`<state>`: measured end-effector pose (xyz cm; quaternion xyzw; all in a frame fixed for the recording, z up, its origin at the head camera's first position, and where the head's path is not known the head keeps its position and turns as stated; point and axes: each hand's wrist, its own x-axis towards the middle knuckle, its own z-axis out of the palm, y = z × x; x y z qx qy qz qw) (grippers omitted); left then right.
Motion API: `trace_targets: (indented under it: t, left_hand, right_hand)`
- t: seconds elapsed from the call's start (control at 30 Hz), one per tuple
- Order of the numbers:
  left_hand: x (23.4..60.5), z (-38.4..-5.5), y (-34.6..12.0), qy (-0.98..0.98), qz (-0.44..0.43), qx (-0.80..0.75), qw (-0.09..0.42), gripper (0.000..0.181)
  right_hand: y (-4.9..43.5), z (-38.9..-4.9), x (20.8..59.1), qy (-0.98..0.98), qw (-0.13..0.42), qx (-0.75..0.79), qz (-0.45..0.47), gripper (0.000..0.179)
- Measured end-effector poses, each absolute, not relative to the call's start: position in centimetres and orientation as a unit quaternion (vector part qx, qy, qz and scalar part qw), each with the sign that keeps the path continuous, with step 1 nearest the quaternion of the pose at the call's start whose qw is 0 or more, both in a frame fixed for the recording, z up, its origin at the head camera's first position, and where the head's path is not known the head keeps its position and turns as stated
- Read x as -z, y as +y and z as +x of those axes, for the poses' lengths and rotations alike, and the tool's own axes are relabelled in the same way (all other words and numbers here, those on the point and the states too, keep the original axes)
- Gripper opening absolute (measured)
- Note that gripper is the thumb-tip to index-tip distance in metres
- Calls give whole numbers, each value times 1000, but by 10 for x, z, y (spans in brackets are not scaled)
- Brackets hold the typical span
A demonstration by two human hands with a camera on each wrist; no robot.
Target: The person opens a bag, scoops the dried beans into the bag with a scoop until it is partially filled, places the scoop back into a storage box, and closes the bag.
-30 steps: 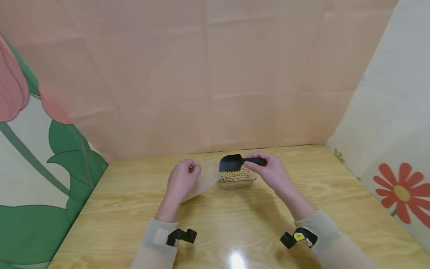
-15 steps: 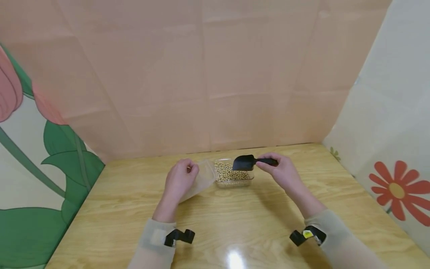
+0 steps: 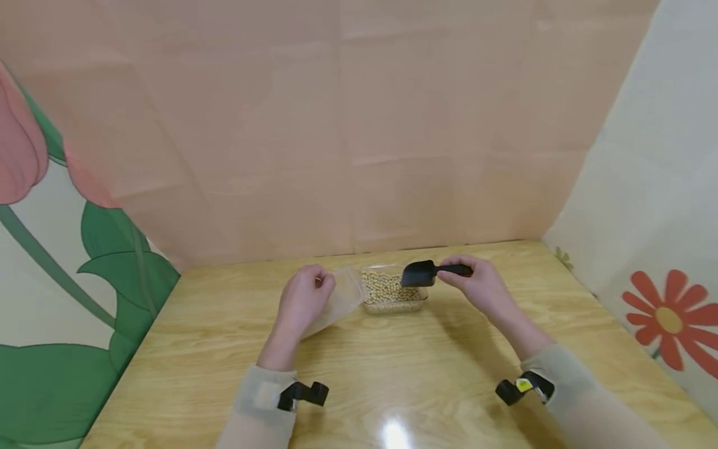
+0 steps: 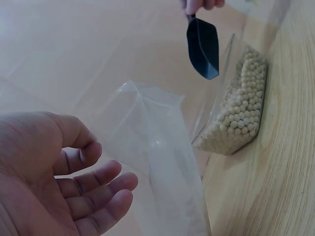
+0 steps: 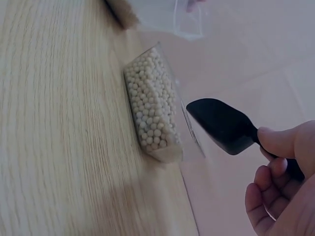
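My left hand pinches the upper edge of a clear plastic bag between thumb and index finger, the other fingers loosely bent. Pale beans, seemingly soybeans, show faintly low in the bag. Just right of it stands a clear rectangular container well filled with soybeans. My right hand grips the handle of a black scoop, its blade pointing left over the container's right side. In the left wrist view the scoop's hollow looks bare. Its blade is clear of the beans, above the container's rim in the right wrist view.
The wooden table runs back to a pink sheet hanging behind it. Painted walls with a tulip on the left and a red flower on the right flank the table.
My right hand has drawn the scoop rightward, from near the bag's mouth to over the container's right side. More of the beans show now. My left hand stays at the bag.
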<state>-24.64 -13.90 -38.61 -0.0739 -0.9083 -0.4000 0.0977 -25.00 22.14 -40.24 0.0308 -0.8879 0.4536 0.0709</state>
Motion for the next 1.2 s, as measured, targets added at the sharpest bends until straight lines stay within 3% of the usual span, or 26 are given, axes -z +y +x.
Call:
trace_targets:
  t: [1.2]
  left_hand:
    - [382,-243,-137,-910,-86,395,94,19]
  right_hand:
    - [213,-268,397,-927,53,-366,60,29]
